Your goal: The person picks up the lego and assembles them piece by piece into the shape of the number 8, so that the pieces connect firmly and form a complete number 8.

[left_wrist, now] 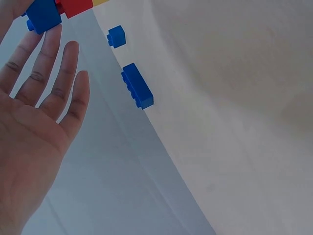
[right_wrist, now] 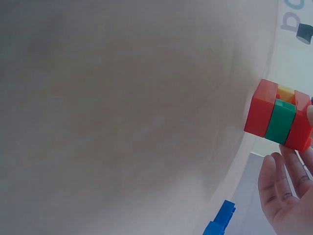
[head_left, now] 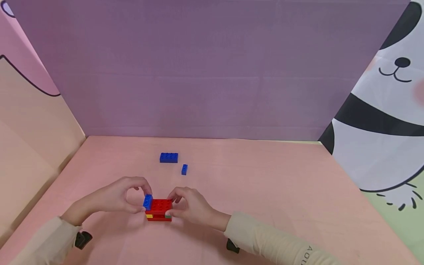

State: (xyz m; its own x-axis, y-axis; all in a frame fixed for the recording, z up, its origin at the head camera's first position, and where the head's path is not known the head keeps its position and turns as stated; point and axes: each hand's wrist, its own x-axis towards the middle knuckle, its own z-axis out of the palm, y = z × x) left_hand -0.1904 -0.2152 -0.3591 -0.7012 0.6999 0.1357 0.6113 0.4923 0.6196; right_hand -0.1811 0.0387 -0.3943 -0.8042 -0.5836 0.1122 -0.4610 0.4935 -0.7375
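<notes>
A stack of toy bricks stands on the table, with a red brick (head_left: 161, 205) above a yellow brick (head_left: 149, 216) and a green brick (right_wrist: 280, 121), and another red brick (right_wrist: 261, 106) at the bottom. On the stack's left end is a blue brick (head_left: 147, 202), pinched between the thumb and fingers of my left hand (head_left: 127, 193). Whether its studs are fully seated cannot be told. My right hand (head_left: 193, 206) grips the stack's right end, thumb in front and fingers behind. In the left wrist view the outer fingers of the left hand (left_wrist: 36, 122) spread straight.
Beyond the stack lie a larger blue brick (head_left: 169, 158) and a small blue brick (head_left: 184, 169), apart from each other. A purple backdrop (head_left: 205, 73) rises behind the pink tabletop (head_left: 265, 176). A panda-printed panel (head_left: 381, 121) borders the right side.
</notes>
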